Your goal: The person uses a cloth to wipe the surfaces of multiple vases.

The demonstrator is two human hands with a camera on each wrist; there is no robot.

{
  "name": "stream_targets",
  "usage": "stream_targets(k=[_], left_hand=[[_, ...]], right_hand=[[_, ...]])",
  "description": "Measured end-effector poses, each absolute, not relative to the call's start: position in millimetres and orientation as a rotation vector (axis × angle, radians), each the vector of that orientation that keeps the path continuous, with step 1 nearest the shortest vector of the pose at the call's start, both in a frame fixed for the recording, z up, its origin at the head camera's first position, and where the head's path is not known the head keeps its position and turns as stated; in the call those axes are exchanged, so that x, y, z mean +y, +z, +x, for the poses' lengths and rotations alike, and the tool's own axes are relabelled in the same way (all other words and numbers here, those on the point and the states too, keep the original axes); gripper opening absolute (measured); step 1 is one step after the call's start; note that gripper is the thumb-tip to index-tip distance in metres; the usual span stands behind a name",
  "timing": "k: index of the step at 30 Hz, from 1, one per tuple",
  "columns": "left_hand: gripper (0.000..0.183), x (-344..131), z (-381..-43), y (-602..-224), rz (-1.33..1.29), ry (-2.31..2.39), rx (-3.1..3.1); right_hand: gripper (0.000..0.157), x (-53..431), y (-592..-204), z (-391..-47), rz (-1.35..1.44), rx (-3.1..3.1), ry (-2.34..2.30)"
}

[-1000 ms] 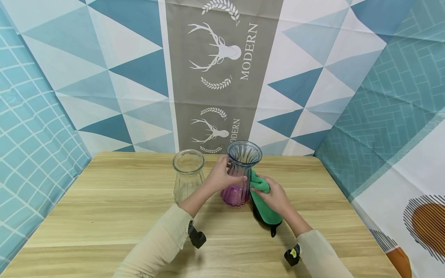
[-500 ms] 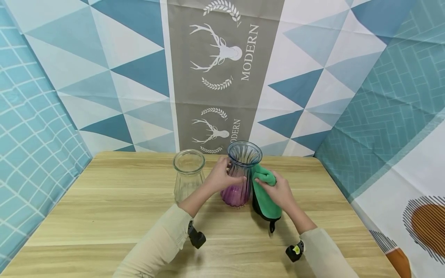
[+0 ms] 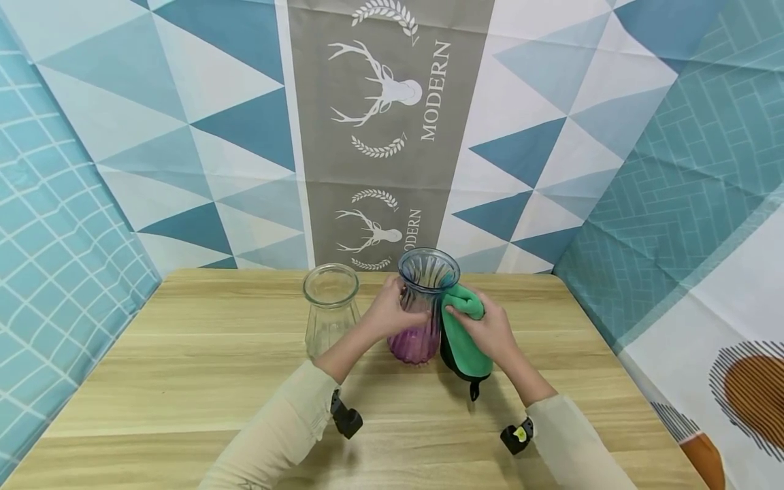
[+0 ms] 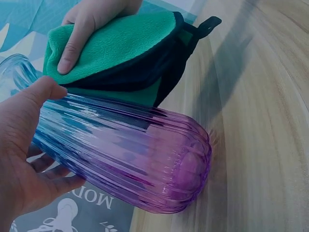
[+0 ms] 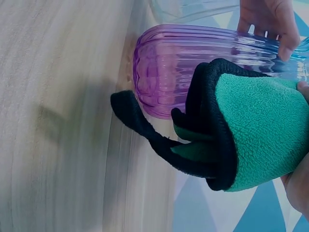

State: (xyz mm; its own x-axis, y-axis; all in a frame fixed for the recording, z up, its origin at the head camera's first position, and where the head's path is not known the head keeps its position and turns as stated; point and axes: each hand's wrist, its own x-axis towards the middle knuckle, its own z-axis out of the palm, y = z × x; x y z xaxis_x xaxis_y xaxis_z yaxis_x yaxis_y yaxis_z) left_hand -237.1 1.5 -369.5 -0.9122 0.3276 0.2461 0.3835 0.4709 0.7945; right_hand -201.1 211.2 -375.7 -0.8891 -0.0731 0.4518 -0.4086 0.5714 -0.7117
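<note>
A ribbed glass vase (image 3: 422,333), blue at its flared rim and purple at the base, stands upright on the table. My left hand (image 3: 395,309) grips its neck, thumb in front and fingers round the far side, as the left wrist view shows with the vase (image 4: 145,154). In my right hand (image 3: 490,330) is a folded green cleaning cloth (image 3: 465,347) with black edging and a hanging loop (image 5: 130,113). The thumb pinches the cloth from above in the left wrist view. The cloth (image 5: 265,125) lies against the vase's right side.
A clear glass vase (image 3: 331,320) stands to the left, partly behind my left forearm. The wooden table (image 3: 184,381) reaches back to a patterned cloth backdrop (image 3: 245,136). Each wrist carries a small black camera, such as the left one (image 3: 347,416).
My right hand has moved the cloth slightly up along the vase's right side, after a small shift away to the right. The left hand and the vase have stayed put.
</note>
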Motion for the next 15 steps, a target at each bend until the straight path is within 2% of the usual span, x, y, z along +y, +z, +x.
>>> stream_targets(k=[5,11,15], left_hand=[[0.089,3.1,-236.3,-370.8,-0.608,-1.540,-2.604],[0.081,4.6,-237.2,-373.0,-0.604,-1.593,-2.544],[0.082,4.8,-236.9,-373.1,-0.582,-1.611,-2.542]], right_hand=[[0.049,209.7,-375.9,-202.7,0.428,-2.428,1.240],[0.051,209.8,-378.2,-203.6,0.492,-2.431,1.163],[0.052,210.5,-381.5,-204.5,0.516,-2.441,1.128]])
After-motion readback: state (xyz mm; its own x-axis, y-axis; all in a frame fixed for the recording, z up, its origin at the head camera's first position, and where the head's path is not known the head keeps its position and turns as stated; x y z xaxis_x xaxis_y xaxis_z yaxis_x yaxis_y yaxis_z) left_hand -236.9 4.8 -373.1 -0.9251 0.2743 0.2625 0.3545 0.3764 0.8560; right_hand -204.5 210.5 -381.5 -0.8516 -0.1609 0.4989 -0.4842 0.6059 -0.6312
